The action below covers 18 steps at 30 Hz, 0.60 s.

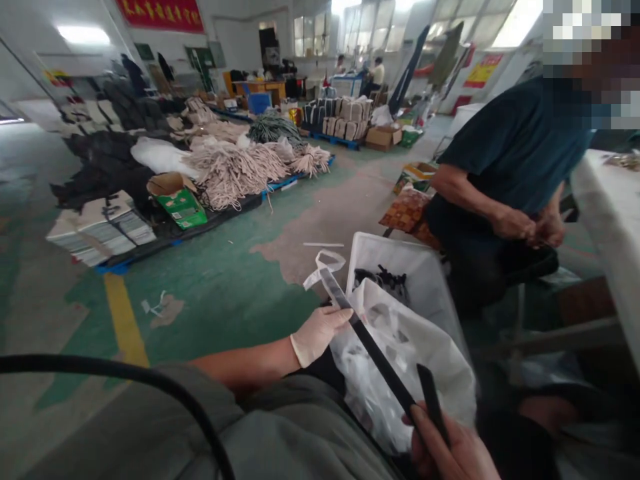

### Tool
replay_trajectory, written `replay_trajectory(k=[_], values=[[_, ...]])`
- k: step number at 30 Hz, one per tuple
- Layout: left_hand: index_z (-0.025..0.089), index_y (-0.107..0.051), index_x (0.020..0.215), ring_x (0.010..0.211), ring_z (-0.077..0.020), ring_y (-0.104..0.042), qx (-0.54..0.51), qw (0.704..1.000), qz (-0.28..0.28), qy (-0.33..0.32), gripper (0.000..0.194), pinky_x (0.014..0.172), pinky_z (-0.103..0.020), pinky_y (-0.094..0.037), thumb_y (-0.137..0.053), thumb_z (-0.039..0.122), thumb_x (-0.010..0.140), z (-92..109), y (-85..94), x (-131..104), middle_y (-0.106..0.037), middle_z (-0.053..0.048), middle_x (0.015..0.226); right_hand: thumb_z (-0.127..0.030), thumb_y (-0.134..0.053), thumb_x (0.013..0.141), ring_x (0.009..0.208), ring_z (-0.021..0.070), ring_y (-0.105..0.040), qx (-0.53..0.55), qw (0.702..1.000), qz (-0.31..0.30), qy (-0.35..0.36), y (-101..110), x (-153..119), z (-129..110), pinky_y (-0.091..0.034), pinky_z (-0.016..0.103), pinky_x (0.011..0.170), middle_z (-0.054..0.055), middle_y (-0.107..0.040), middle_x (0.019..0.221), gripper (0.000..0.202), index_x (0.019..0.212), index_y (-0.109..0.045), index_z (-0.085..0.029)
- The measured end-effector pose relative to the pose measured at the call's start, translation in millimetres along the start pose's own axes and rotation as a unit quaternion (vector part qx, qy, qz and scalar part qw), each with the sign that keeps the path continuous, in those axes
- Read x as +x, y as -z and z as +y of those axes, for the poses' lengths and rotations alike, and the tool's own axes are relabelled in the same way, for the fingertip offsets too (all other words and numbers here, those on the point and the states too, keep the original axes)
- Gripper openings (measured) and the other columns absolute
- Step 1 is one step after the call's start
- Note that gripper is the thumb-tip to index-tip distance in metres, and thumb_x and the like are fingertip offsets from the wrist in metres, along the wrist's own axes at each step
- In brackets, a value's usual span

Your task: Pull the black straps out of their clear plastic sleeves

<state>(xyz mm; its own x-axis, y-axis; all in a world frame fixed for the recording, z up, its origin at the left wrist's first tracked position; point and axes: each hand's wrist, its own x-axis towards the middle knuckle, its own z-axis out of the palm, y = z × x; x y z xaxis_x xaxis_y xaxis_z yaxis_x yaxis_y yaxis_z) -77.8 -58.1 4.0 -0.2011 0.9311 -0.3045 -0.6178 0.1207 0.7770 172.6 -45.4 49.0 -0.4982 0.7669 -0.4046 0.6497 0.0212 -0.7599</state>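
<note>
This looks like a factory workshop: the green floor (215, 280) is worn through in patches and has a yellow line (125, 320) painted across it at the near left. Heaped bundles of pale cords or strips (235, 170) lie on a low blue-edged platform (283, 185) at the left, and strapped bundles (347, 120) sit on a blue pallet (336, 139) farther off. A red banner (160, 15) with yellow characters hangs on the far-left wall, near a bright tube light (83, 35). A person (377, 75) sits at a far workstation, another (510, 133) beside a long white-topped table (597, 183) at the right
</note>
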Motion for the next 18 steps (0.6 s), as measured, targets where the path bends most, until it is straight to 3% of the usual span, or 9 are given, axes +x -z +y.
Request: replay_trajectory(k=[3, 5, 9, 14, 18], values=[[0.013, -0.072, 0.091, 0.103, -0.0252, -0.065, -0.06, 0.986, 0.033, 0.15, 0.047, 0.093, -0.035, -0.044, -0.083, 0.05, 0.064, -29.3, 1.7, -8.9, -0.072, -0.014, 0.104, -0.063, -0.036, 0.088, 0.049, 0.0196, -0.064, -0.057, 0.997, -0.02, -0.04, -6.7, 4.5, -4.4, -0.048, 0.028, 0.053, 0.004, -0.066, 0.054, 0.052, 0.073, -0.064, -0.021], [0.014, -0.07, 0.092, 0.103, -0.0225, -0.064, -0.076, 0.975, 0.033, 0.206, 0.043, 0.09, -0.032, -0.043, -0.082, 0.048, 0.067, -38.9, -1.2, -13.0, -0.072, -0.012, 0.106, -0.057, -0.033, 0.09, 0.05, 0.0196, -0.064, -0.087, 0.994, -0.026, -0.054, -12.6, 11.0, -10.3, -0.047, 0.029, 0.054, 0.004, -0.067, 0.056, 0.049, 0.076, -0.063, -0.021], [0.015, -0.067, 0.095, 0.103, -0.0206, -0.063, -0.101, 0.971, 0.015, 0.218, 0.043, 0.09, -0.03, -0.042, -0.08, 0.047, 0.069, -51.3, -4.8, -15.9, -0.071, -0.01, 0.107, -0.052, -0.031, 0.092, 0.053, 0.0191, -0.065, -0.106, 0.992, -0.029, -0.069, -17.0, 18.4, -19.5, -0.046, 0.029, 0.056, 0.004, -0.069, 0.06, 0.046, 0.082, -0.062, -0.02], [0.016, -0.067, 0.094, 0.1, -0.0211, -0.063, -0.09, 0.954, -0.03, 0.284, 0.046, 0.087, -0.031, -0.042, -0.078, 0.053, 0.069, -71.7, -10.1, -21.8, -0.07, -0.009, 0.104, -0.051, -0.032, 0.093, 0.053, 0.0187, -0.065, -0.123, 0.988, -0.048, -0.083, -18.0, 23.6, -19.1, -0.044, 0.029, 0.055, 0.003, -0.068, 0.058, 0.045, 0.08, -0.062, -0.021], [0.016, -0.068, 0.094, 0.096, -0.0201, -0.062, -0.084, 0.963, -0.055, 0.249, 0.045, 0.087, -0.032, -0.042, -0.078, 0.053, 0.07, -65.4, -12.8, -16.0, -0.07, -0.008, 0.104, -0.054, -0.032, 0.093, 0.059, 0.0192, -0.068, -0.091, 0.993, -0.03, -0.072, -16.9, 27.0, -9.7, -0.046, 0.029, 0.058, 0.005, -0.071, 0.064, 0.047, 0.076, -0.06, -0.021]])
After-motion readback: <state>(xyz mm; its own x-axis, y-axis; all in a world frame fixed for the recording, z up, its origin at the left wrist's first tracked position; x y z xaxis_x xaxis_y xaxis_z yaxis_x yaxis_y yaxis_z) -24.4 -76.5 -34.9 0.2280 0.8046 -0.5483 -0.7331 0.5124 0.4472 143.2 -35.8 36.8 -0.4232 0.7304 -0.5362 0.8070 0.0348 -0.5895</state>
